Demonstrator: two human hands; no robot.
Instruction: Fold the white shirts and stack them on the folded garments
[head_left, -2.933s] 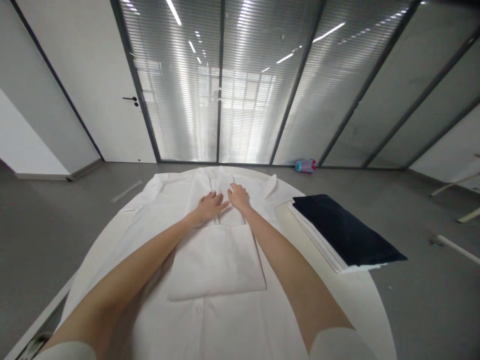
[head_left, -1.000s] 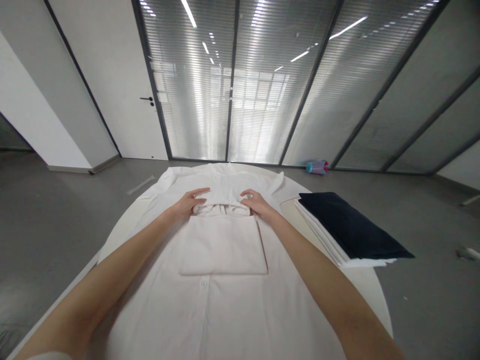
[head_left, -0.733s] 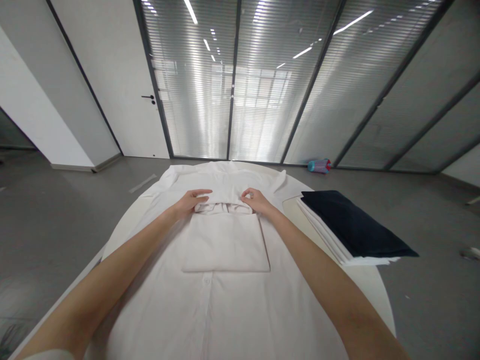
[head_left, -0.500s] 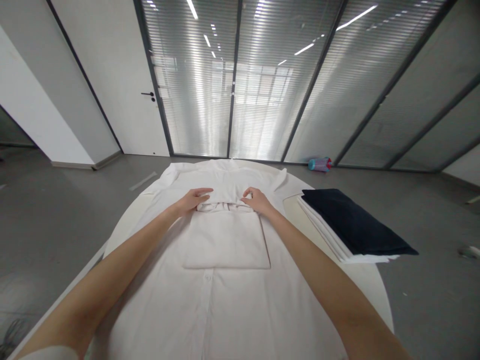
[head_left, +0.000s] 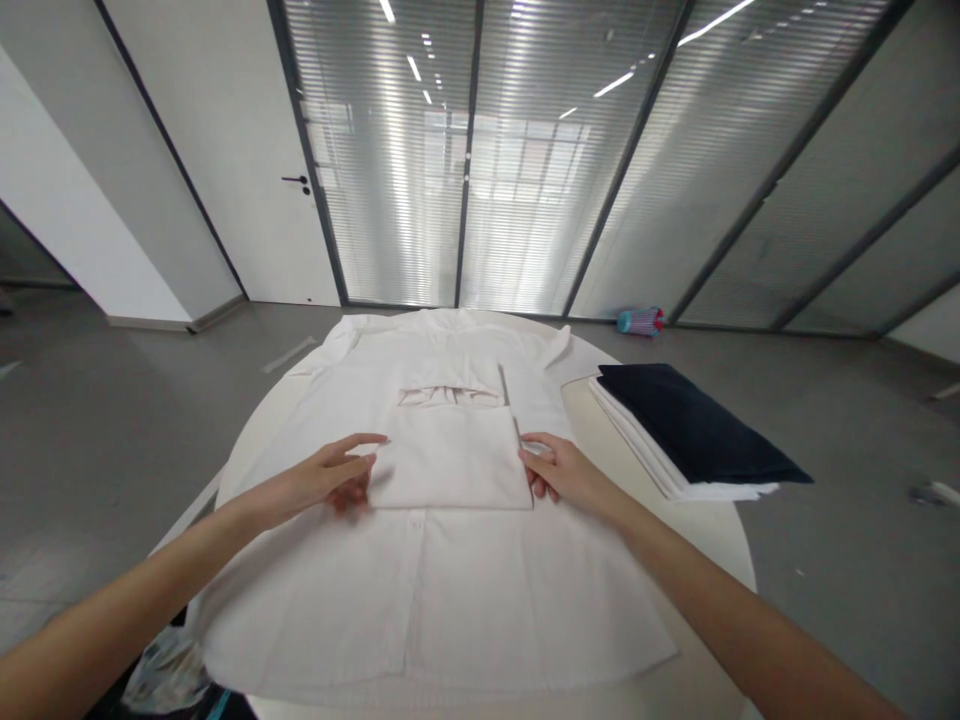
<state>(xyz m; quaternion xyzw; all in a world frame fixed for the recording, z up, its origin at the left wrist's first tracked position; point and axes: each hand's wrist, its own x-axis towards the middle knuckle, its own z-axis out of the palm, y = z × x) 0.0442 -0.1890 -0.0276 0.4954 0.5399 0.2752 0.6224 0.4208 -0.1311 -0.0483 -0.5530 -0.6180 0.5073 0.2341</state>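
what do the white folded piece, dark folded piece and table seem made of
White folded piece: matte fabric, perhaps cotton; soft creases. Dark folded piece: matte cloth, fibre unclear; no glossy highlights. Table: smooth, pale, possibly laminate; no visible grain.

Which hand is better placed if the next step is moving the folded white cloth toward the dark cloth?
Probably right. The right hand is at the right edge of the folded white cloth, nearer the dark cloth; the left hand is at the opposite edge.
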